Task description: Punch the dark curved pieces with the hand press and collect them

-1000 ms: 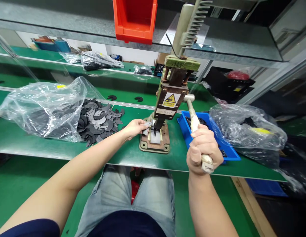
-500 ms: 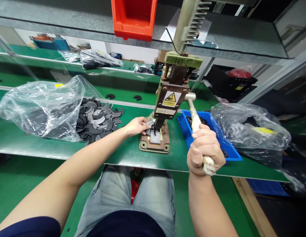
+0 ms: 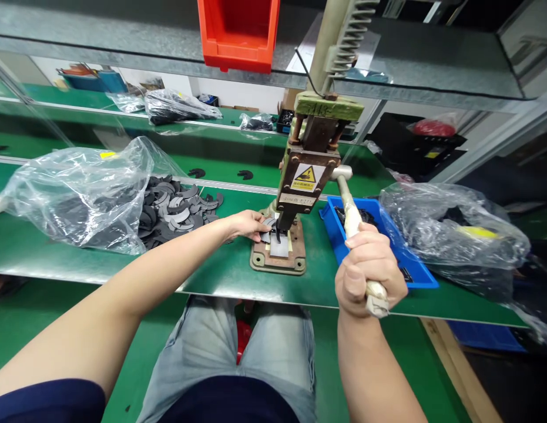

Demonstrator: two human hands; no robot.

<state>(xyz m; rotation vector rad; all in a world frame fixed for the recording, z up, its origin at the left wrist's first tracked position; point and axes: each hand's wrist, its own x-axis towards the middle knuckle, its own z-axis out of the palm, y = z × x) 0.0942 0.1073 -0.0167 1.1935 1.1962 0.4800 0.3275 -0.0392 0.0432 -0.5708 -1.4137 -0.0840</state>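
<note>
At the base of a hand press (image 3: pixel 306 176), my left hand (image 3: pixel 250 225) pinches a dark grey curved piece (image 3: pixel 268 229) beside the press's ram. A light grey metal plate (image 3: pixel 279 247) lies on the press base in front of it. My right hand (image 3: pixel 371 270) is wrapped round the press lever (image 3: pixel 352 217), with the handle's taped end sticking out below the fist. To the left, a heap of similar curved pieces (image 3: pixel 178 208) spills from a clear plastic bag (image 3: pixel 79 194). Where the ram meets the piece is partly hidden by my fingers.
Right of the press stands a blue bin (image 3: pixel 339 235) with small dark parts, overlapped by another clear bag (image 3: pixel 458 229). Two dark curved pieces (image 3: pixel 245 174) lie behind the press. An orange-red bin (image 3: pixel 238 41) sits on the grey shelf (image 3: pixel 101 44) overhead.
Both hands keep their hold on the curved piece and the lever, almost in the same places. The whole view has shifted slightly.
</note>
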